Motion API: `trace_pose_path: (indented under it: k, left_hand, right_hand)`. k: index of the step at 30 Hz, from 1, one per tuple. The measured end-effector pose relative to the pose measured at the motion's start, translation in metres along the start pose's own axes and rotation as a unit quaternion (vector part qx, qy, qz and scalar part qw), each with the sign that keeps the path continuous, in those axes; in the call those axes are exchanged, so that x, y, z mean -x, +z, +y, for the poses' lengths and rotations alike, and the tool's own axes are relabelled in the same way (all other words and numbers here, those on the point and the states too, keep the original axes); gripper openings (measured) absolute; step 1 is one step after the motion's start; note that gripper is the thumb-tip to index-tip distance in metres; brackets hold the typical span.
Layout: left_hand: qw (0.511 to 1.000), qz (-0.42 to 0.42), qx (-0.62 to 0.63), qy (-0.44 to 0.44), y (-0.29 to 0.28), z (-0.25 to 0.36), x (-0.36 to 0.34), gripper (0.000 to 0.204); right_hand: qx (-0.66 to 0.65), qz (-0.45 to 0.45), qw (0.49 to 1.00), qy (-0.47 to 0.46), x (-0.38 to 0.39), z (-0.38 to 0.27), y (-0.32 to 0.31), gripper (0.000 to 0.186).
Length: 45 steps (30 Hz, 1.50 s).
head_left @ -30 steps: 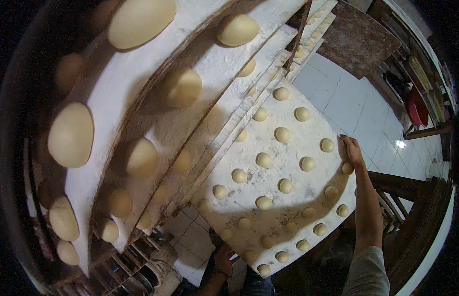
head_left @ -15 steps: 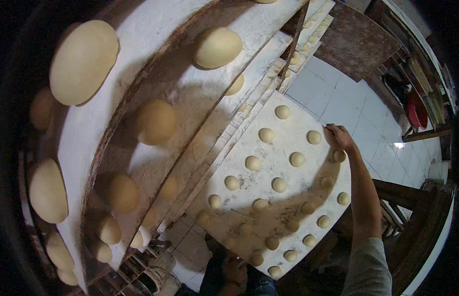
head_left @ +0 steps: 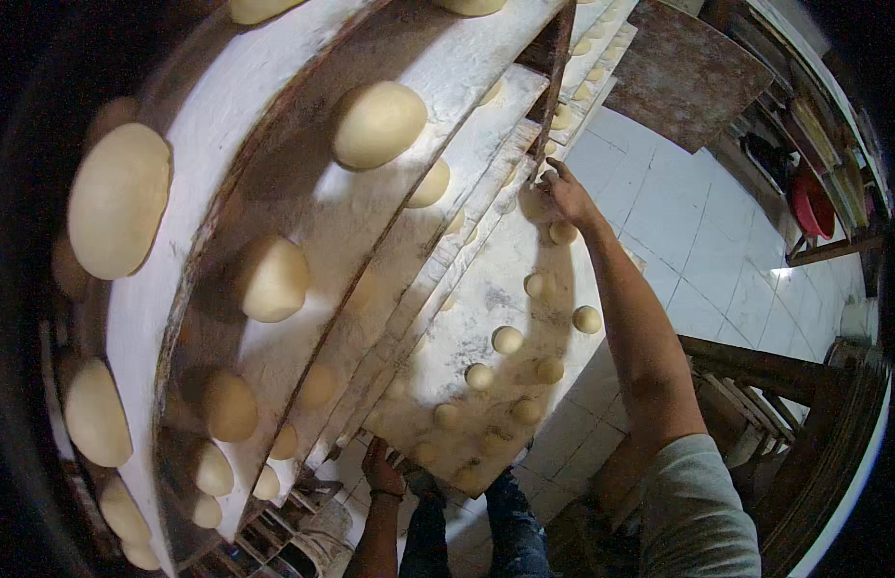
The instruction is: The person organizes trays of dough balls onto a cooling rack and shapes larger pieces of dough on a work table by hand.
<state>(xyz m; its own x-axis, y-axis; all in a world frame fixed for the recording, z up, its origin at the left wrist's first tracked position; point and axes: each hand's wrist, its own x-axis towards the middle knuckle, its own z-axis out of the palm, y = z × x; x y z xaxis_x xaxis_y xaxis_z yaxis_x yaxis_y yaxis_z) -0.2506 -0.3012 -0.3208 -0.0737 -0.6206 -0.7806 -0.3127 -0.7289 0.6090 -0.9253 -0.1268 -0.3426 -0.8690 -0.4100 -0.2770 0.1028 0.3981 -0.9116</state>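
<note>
A flour-dusted wooden board [head_left: 486,299] carries round dough balls [head_left: 507,339] spaced across it. Its left part lies under the rack's upper shelves. My right hand [head_left: 567,195] grips the board's far right edge, close to an upright rack post [head_left: 555,82]. At the near left edge, my left hand [head_left: 382,470] is closed on the board, with some fingers hidden beneath it. My right forearm runs along the board's right side and shades part of the dough.
Stacked rack shelves [head_left: 274,106] on the left hold larger-looking dough balls [head_left: 380,123]. White floor tiles [head_left: 659,222] lie to the right. A brown panel [head_left: 688,72] stands at the far right, with a red basin [head_left: 809,202] on shelving and a dark wooden frame [head_left: 755,371] nearer.
The board has moved left, deeper between the rack shelves. My right hand has travelled left and away with its edge, and my left hand has shifted left and up.
</note>
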Motion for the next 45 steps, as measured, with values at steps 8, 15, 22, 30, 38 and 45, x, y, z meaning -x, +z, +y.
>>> trace_pose_path:
  k: [8, 15, 22, 30, 38, 45]
  left_hand:
    - [0.997, -0.053, 0.047, 0.026, -0.048, -0.021, -0.019, 0.045]
    - [0.95, -0.246, -0.163, -0.1, 0.005, -0.082, 0.094, 0.04]
    - [0.938, -0.238, -0.251, -0.005, -0.003, -0.082, 0.104, 0.034]
    - [0.985, -0.1, -0.14, 0.011, 0.028, 0.028, 0.067, 0.024]
    - [0.986, -0.121, 0.072, 0.086, -0.013, 0.025, -0.024, 0.017]
    - [0.987, -0.03, 0.104, 0.119, -0.02, 0.034, -0.059, 0.017]
  right_hand:
    - [-0.047, 0.394, 0.917, -0.042, 0.184, -0.004, -0.031, 0.05]
    - [-0.228, 0.126, 0.952, 0.163, 0.311, 0.155, -0.065, 0.031]
    - [-0.269, 0.102, 0.943, 0.166, 0.28, 0.11, -0.02, 0.037]
    - [-0.274, 0.104, 0.955, 0.048, 0.194, 0.069, 0.079, 0.03]
    - [-0.234, 0.11, 0.964, 0.064, 0.136, 0.023, 0.147, 0.027]
    - [-0.162, 0.111, 0.979, 0.049, 0.09, 0.014, 0.191, 0.033]
